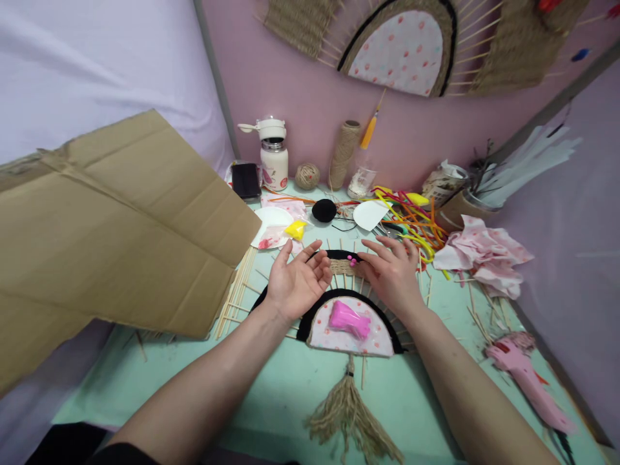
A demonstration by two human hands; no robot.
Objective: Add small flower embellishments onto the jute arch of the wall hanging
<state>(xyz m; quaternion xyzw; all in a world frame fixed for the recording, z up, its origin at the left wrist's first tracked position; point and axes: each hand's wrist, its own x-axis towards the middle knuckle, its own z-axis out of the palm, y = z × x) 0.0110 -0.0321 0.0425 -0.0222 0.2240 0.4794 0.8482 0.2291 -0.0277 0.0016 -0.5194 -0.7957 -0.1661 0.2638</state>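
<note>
A half-round craft piece (372, 339) of patterned fabric, black edging and wooden sticks lies on the mint table, with a jute tassel (351, 413) hanging from its lower edge. A pink plastic piece (349, 318) rests on its fabric. My left hand (298, 281) hovers palm up over its left side, fingers apart, holding nothing. My right hand (392, 271) rests palm down on the sticks, its fingertips at a small pink bit (352, 260) on the woven jute band (343, 266).
A big cardboard sheet (121, 226) fills the left. At the back stand a thermos (274, 155), phone (246, 179), twine ball (307, 175), twine spool (343, 154) and black pom-pom (324, 210). Pipe cleaners (411, 216), pink fabric (484, 255) and a pink glue gun (526, 378) lie right.
</note>
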